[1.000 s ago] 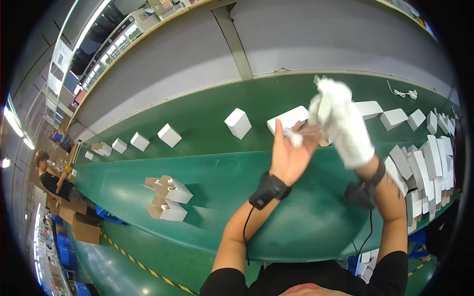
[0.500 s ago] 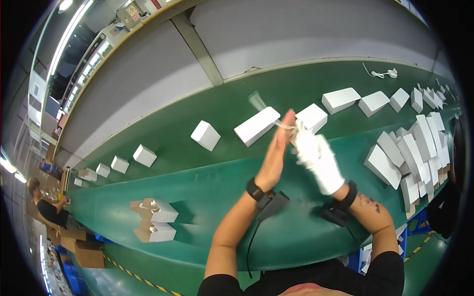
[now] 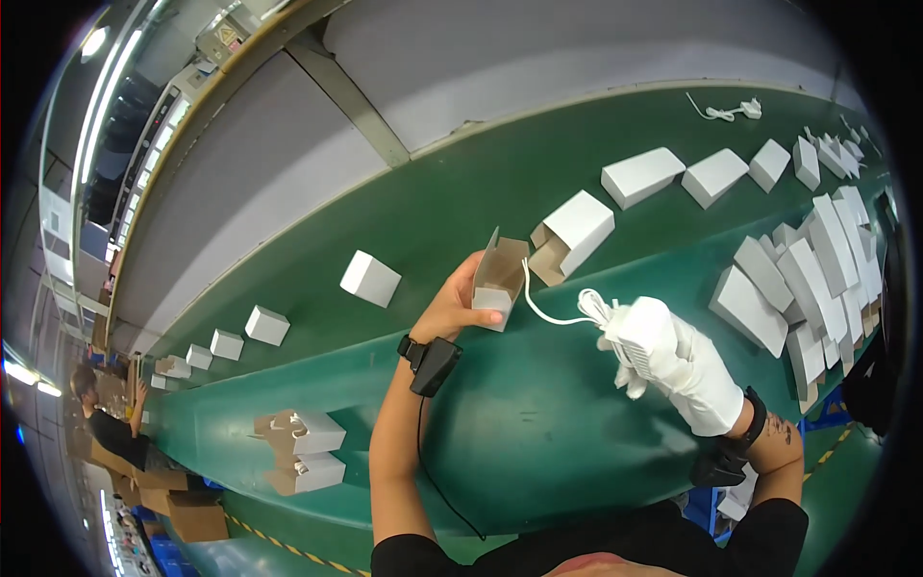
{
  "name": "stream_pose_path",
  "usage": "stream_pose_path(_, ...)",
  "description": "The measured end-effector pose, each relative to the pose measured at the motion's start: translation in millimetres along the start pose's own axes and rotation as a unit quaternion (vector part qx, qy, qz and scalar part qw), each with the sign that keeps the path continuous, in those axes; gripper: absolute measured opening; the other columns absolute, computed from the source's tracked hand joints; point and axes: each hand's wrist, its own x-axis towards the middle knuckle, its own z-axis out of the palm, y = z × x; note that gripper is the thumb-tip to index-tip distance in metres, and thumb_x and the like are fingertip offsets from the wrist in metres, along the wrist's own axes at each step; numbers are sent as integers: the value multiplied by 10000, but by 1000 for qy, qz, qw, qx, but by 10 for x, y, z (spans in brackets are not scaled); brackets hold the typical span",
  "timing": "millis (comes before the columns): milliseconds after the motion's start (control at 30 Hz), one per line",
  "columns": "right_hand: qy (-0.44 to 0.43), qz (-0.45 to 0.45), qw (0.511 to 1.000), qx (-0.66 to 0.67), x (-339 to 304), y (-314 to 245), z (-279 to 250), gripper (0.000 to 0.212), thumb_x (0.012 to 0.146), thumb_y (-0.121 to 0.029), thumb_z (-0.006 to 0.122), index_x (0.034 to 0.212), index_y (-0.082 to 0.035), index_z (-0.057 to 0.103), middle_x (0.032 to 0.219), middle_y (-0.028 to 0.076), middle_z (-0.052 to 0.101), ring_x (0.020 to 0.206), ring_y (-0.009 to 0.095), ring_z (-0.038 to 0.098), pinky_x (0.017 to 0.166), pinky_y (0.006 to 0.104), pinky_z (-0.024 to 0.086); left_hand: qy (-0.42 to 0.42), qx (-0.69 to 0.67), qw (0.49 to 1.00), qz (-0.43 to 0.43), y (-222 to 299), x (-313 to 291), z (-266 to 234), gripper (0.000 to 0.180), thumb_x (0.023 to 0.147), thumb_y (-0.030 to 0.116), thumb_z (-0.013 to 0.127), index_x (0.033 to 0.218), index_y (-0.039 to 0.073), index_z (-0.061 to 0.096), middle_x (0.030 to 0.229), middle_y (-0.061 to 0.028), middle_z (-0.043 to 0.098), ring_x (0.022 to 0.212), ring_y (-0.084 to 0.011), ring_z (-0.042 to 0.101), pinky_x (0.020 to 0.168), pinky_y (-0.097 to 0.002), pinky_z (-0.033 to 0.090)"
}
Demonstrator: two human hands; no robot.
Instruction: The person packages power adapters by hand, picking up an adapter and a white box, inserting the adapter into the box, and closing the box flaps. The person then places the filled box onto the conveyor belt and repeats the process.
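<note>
My bare left hand (image 3: 450,306) is closed on a small white box (image 3: 503,279), whose open end shows a brown inside and a raised flap. In my right hand (image 3: 687,380), covered by a white glove, is a white power adapter (image 3: 646,329). A thin white cable (image 3: 556,318) runs from the coiled bundle (image 3: 594,306) beside the adapter to the mouth of the box. Just right of the held box, another open white box (image 3: 584,226) lies on the far green belt.
White boxes (image 3: 644,176) are spaced along the belt (image 3: 433,212). A pile of white cartons (image 3: 808,279) lies at right. Two open boxes (image 3: 317,433) stand at left on the green table (image 3: 538,442). Another adapter (image 3: 750,108) lies at the far right. A person (image 3: 111,428) works at far left.
My hands were close together over the belt and have parted. My left hand has taken hold of a box; my right has moved right and nearer, where the adapter and cable now show clearly.
</note>
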Motion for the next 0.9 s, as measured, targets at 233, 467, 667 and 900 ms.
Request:
stream_pose_path(233,-53,34,997,-45,235,57,-196,393,841,-257,662,1113,2,548,999,102,619,790,198,618,668,266,498,-136,16,990,22,-121,10,696,897,622,121,859,1382,45,389,1329,-56,471,1217,-181,454,1054,-327,329)
stream_pose_path(467,-126,-57,587,-798,277,-181,-88,288,731,-139,641,991,-17,612,938,209,637,806,333,643,715,346,526,-135,203,966,91,-505,85,1116,935,597,170,884,1379,39,388,1341,-63,465,1248,-197,433,1065,-339,319)
stream_pose_path(667,-128,-280,697,-648,403,215,-517,323,730,-174,666,1015,-35,603,945,172,638,820,335,643,761,358,524,-121,183,969,113,-552,155,1202,912,626,229,869,1375,29,389,1379,-70,440,1271,-222,426,1089,-369,298)
stream_pose_path(900,125,-416,706,-560,457,373,-503,614,776,-266,711,1310,-74,476,1222,188,552,1033,348,590,911,344,465,-7,-218,975,36,-650,98,1280,800,774,257,774,1400,33,331,1369,-77,454,1264,-220,439,1084,-376,309)
